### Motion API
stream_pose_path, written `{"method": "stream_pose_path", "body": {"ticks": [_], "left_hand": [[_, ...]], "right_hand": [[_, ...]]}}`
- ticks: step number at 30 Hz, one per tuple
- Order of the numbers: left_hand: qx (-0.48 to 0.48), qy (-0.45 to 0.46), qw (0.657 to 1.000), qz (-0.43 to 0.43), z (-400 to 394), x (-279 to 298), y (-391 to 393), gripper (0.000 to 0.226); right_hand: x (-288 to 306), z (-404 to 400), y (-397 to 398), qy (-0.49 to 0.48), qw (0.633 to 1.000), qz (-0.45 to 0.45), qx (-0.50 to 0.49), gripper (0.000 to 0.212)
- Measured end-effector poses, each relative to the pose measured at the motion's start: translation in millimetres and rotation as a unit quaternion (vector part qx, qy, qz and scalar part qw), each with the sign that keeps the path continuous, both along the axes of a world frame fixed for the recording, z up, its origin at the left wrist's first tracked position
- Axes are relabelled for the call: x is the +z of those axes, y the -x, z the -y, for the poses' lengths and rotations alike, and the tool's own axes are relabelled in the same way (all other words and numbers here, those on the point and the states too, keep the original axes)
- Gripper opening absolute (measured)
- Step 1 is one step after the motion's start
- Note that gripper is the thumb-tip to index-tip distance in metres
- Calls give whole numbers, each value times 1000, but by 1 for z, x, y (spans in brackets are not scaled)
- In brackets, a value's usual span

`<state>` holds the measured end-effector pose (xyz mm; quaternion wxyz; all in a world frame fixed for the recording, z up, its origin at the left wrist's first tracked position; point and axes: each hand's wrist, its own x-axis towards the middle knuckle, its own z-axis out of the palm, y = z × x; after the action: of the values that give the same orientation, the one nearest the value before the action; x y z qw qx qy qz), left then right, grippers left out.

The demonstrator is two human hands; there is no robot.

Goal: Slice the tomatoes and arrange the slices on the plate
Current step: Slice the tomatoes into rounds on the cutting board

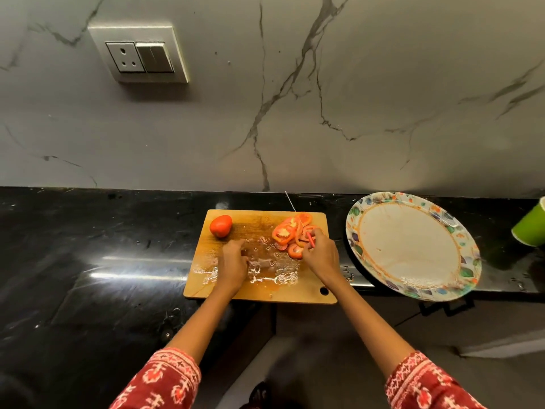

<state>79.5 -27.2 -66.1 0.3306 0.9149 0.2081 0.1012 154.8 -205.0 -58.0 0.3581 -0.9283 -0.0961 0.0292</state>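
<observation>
Black polished stone made up the counter [88, 261], and behind it rose a grey marble-veined wall [324, 98] bearing a switch and socket plate [138, 53] at about ten o'clock from the board. Seen from the head camera, a wooden cutting board [259, 287] lay near the counter's front edge, wet with juice and seeds across its middle. One whole tomato [220, 226] sat in the board's corner at ten o'clock, apart from both hands. A heap of tomato slices [290, 233] lay overlapping toward the board's two o'clock corner. The left hand [234, 261] rested knuckles-up on the board's wet middle, at about five o'clock from the whole tomato, fingers curled downward; whether they held anything could not be told. The right hand [320, 253] was at the near edge of the slices, fingers curled around a knife [310, 239] with a thin red handle; a thin line that may be its blade ran up across the slices toward the wall at twelve o'clock. A floral-rimmed plate [355, 231] lay at three o'clock from the board, just beside it, its near rim overhanging the counter edge, with no slice on it. A green cup [530, 224] stood at three o'clock from the plate, cut by the frame edge. Red patterned sleeves [165, 379] covered both upper forearms.
</observation>
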Motion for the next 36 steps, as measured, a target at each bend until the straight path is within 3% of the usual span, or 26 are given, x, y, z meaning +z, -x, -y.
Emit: {"method": "stream_pose_path", "body": {"ticks": [2, 4, 8, 13, 19, 22, 29, 36], "left_hand": [[43, -7, 999, 3, -12, -2, 9, 29], [45, 10, 999, -18, -23, -8, 8, 36], [-49, 95, 993, -45, -24, -7, -15, 35], [-100, 196, 976, -6, -25, 4, -39, 48], [-68, -6, 995, 76, -68, 1, -54, 37], [-15, -65, 998, -8, -83, 0, -54, 52], [-54, 36, 997, -37, -95, -3, -46, 58], [-135, 160, 978, -15, -84, 0, -24, 58]], "right_hand": [[-2, -7, 7, -6, 1000, -1, -3, 11], [-1, -16, 12, -4, 1000, -4, -8, 8], [-1, -32, 12, -4, 999, -14, -40, 10], [-3, -40, 15, -8, 999, -1, -41, 9], [0, -41, 0, -48, 996, -1, -78, 11], [1, -48, -4, -39, 997, -1, -69, 12], [-2, -68, 4, -37, 999, 4, -21, 5], [-4, -67, 14, -14, 997, 64, -50, 12]]}}
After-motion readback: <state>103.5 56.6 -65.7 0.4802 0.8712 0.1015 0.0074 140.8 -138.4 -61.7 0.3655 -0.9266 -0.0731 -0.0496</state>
